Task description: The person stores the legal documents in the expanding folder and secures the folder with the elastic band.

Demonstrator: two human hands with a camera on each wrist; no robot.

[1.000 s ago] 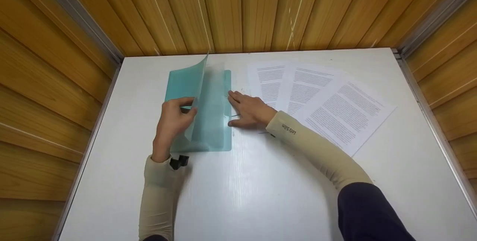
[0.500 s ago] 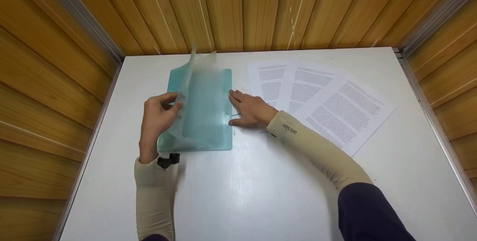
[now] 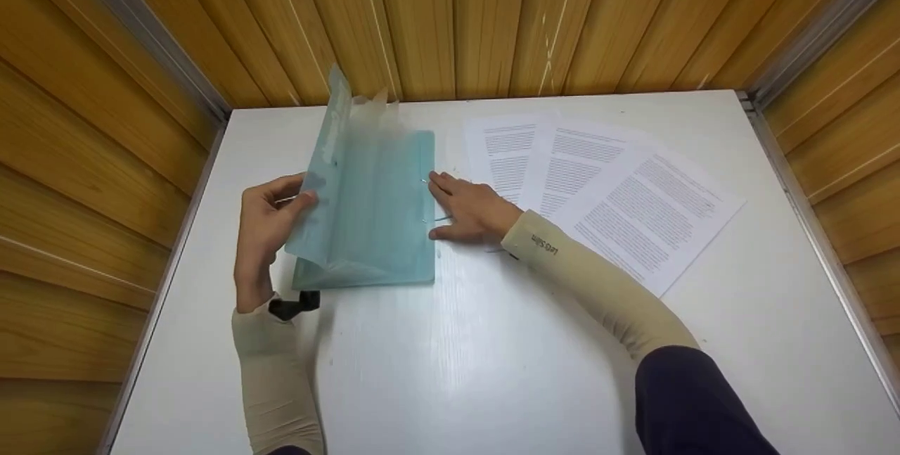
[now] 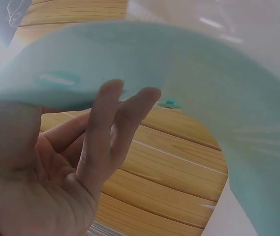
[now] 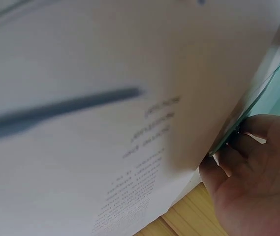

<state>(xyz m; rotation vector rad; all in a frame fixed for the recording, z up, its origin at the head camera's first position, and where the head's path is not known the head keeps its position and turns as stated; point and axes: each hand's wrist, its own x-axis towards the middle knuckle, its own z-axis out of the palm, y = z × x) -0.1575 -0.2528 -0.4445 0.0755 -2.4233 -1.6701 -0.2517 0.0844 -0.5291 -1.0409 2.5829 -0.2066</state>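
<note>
A translucent teal plastic folder [image 3: 415,251] lies on the table, its cover [image 3: 320,195] raised with clear sleeves [image 3: 362,159] fanned behind it. My left hand [image 3: 264,230] pinches the cover's free edge between thumb and fingers. In the left wrist view the cover [image 4: 130,54] bends in a wide arch over that hand [image 4: 76,162], with two fingers pointing up against it. My right hand [image 3: 474,209] rests with straight fingers at the folder's right edge, beside a thin cord [image 3: 441,218]. In the right wrist view, its fingers [image 5: 243,147] lie along the folder's rim.
Three printed sheets [image 3: 654,216] lie fanned out to the right of the folder, partly under the right forearm. The white table [image 3: 436,370] is bordered by wood-panelled walls [image 3: 485,26] at the back and sides.
My left hand has moved left, drawing the cover over with it, and the sleeves have spread further apart. The right hand stays at the folder's right edge.
</note>
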